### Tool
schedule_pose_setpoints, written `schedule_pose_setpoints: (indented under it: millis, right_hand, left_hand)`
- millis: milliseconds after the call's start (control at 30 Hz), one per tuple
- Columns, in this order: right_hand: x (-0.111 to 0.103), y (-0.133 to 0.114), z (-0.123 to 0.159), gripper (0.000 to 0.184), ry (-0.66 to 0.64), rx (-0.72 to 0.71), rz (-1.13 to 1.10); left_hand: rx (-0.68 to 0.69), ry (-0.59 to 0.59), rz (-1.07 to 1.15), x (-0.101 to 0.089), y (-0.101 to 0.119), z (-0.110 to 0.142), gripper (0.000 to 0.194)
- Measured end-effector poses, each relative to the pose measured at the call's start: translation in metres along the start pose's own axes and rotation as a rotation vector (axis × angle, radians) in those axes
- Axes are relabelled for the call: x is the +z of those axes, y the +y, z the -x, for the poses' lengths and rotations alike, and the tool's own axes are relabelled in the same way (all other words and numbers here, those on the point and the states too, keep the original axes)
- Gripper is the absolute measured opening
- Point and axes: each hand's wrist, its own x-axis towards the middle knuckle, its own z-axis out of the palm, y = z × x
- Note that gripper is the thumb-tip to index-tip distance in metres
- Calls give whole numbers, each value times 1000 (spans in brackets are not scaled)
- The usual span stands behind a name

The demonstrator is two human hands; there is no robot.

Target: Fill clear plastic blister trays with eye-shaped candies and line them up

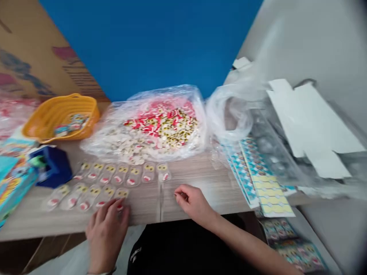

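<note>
My left hand (106,229) is over the near row of small clear plastic blisters. Its thumb and curled fingertips close around a small red-and-white piece (119,207) at the lower end of the rightmost blister (122,193). That blister and its neighbours also hold a pair of yellow eye-like pieces. My right hand (193,202) hovers over the bare wood to the right, thumb and index finger pinched together. Whatever is between those fingertips is too small to make out. Behind both hands, a clear plastic bag (114,110) lies open with many loose red, white and yellow pieces.
A yellow basket (60,105) with small printed items and a dark blue box (61,168) stand at the left. Printed card sheets (273,194), a roll of clear plastic (212,110) and a white flattened carton (309,122) lie at the right. A blue panel (160,46) rises behind the table.
</note>
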Motion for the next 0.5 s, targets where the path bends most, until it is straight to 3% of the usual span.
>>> schedule_pose_setpoints:
  millis: [100, 233, 300, 400, 500]
  right_hand:
    - [-50, 28, 10, 12, 253, 75, 146]
    - [-107, 60, 1, 19, 517, 91, 499]
    - [-126, 70, -12, 29, 540, 87, 657]
    - [-143, 77, -31, 42, 438, 123, 804]
    - [-149, 78, -40, 38, 350, 164, 853]
  left_hand:
    - [32, 40, 73, 0, 16, -9, 31]
    - [168, 37, 324, 7, 65, -28, 26]
    - [222, -30, 482, 15, 99, -39, 21]
    - [255, -173, 714, 27, 151, -52, 18]
    - [237, -326, 916, 34, 194, -64, 18]
